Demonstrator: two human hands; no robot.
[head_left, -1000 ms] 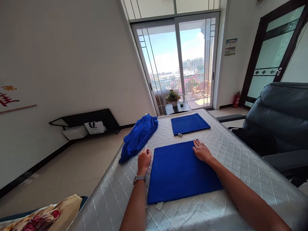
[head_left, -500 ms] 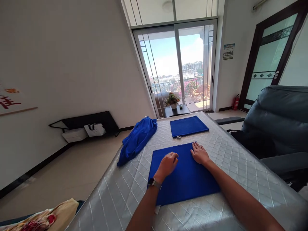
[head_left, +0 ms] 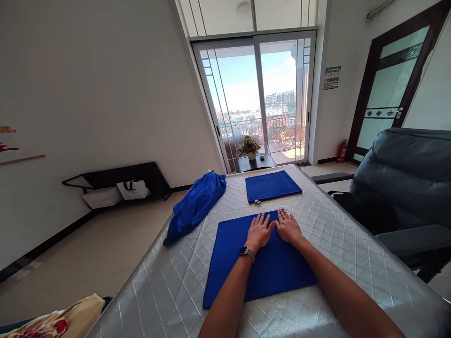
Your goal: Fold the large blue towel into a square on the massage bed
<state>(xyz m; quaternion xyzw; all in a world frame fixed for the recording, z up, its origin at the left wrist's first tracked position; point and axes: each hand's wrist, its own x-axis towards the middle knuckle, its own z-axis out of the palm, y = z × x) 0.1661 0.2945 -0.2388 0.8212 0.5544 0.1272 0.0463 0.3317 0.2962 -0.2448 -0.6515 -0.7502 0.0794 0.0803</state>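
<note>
The person's left hand (head_left: 259,233) and right hand (head_left: 288,229) rest palms down, unclenched, near twelve o'clock on the blue rectangular cloth (head_left: 278,272), seemingly to keep it flat on the silver quilted surface (head_left: 352,234).

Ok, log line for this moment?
left hand: palm-down on near blue cloth; right hand: same; far blue cloth: flat; crumpled blue cloth: at left

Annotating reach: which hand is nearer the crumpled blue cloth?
Left. The left hand lies right of the crumpled blue cloth, apart; the right hand lies farther right.
</note>
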